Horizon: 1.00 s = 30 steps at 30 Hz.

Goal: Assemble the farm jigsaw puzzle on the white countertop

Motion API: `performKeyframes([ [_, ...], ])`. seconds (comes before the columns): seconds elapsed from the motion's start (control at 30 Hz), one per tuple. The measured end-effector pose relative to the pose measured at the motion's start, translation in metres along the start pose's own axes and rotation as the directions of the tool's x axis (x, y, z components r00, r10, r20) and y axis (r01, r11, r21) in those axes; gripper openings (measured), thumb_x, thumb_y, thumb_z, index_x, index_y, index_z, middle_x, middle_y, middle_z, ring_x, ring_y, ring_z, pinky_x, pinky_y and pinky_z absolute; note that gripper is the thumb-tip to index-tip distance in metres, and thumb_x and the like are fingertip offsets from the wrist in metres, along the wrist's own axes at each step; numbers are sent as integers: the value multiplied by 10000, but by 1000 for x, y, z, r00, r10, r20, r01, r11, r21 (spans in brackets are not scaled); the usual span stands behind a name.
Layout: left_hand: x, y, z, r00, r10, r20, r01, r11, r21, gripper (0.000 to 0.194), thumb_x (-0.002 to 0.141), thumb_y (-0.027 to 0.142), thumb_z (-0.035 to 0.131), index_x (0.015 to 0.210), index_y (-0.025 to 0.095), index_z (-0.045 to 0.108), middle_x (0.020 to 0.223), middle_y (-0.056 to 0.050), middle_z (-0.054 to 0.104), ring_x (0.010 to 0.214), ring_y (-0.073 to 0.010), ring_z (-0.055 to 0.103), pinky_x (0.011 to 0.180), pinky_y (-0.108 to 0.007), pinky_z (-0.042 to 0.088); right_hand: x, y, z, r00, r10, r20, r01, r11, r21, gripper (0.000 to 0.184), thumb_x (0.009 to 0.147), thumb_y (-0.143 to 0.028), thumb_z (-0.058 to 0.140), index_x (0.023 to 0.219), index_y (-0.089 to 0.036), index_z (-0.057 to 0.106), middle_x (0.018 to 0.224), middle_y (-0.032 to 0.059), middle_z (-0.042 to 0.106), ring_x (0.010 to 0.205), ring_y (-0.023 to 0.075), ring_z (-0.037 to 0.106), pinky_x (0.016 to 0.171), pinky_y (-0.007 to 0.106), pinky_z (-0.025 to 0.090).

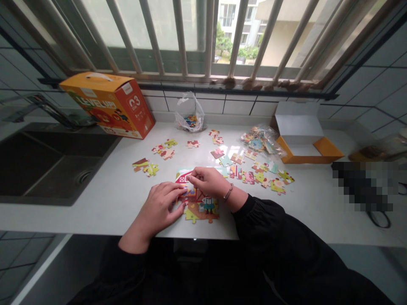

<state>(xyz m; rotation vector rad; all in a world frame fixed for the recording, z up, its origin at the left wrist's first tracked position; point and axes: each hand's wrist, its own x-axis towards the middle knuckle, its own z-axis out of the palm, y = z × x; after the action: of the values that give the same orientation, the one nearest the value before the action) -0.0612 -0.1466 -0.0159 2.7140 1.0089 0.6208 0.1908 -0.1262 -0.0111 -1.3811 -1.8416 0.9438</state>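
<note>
A partly joined jigsaw with a red barn picture lies on the white counter near its front edge. My left hand rests on the jigsaw's left side, fingers curled and pressing down. My right hand lies across its top, fingers pinched on a puzzle piece at the upper left corner. A bracelet is on my right wrist. Several loose pieces lie scattered to the right and more loose pieces behind to the left.
An orange puzzle box stands at the back left beside a dark sink. A clear bag of pieces, another bag and an open orange tray box sit at the back. A blurred dark object is at right.
</note>
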Motion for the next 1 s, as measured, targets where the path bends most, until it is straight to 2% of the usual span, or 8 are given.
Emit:
performKeyframes([
  [0.63,0,1,1,1000,-26,-16,27,998,56,304,1011,291,680,1305,262,753,1355,-93,736,1263,-314,668,1006,-487,490,0,1,2,1000,12,4,-12,1000,-23,275,1067,-401,706,889,-192,710,728,-36,665,678,114,571,677,253,384],
  [1.0,0,0,3,1000,-22,-19,23,998,54,265,1037,368,713,1275,268,774,1285,-97,746,1163,-301,682,964,-458,518,-1,2,4,1000,-7,4,7,999,-48,257,1063,-387,711,897,-191,711,736,-35,669,685,112,571,677,253,364],
])
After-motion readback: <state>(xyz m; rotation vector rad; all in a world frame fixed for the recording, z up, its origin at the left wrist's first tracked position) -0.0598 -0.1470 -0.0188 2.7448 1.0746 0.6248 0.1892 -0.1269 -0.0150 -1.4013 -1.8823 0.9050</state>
